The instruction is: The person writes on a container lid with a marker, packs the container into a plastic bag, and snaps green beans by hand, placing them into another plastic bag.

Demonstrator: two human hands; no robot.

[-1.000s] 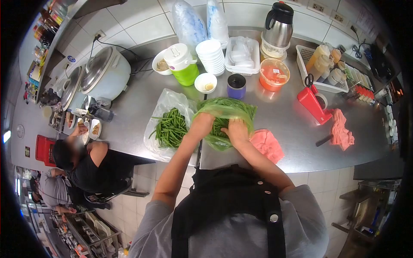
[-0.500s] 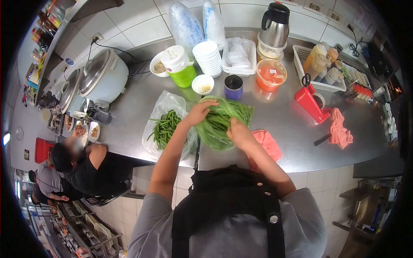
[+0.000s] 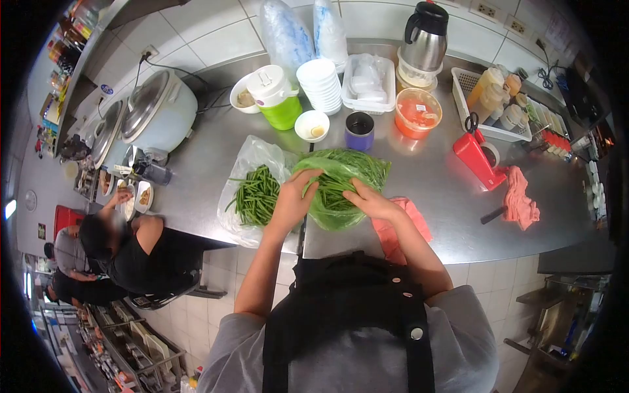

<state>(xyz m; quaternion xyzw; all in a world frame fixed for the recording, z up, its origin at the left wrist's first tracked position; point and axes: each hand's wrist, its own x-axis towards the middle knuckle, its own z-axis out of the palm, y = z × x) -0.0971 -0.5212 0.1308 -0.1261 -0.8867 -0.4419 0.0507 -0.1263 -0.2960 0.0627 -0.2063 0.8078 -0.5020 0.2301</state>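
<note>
- while the green bag [image 3: 337,221] sits on the counter [image 3: 196,193], right of the clear bag [image 3: 249,154], we see long greens [image 3: 333,196] inside.
- left hand [image 3: 295,196]: loosely curved, thumb apart, at bag's left edge; right hand [image 3: 372,200]: fingers spread, at its right.
- we judge plastic thin, slippery; greens light, bendy, bruisable.
- we'd hold greens mid-length, bag by its rim.
</note>
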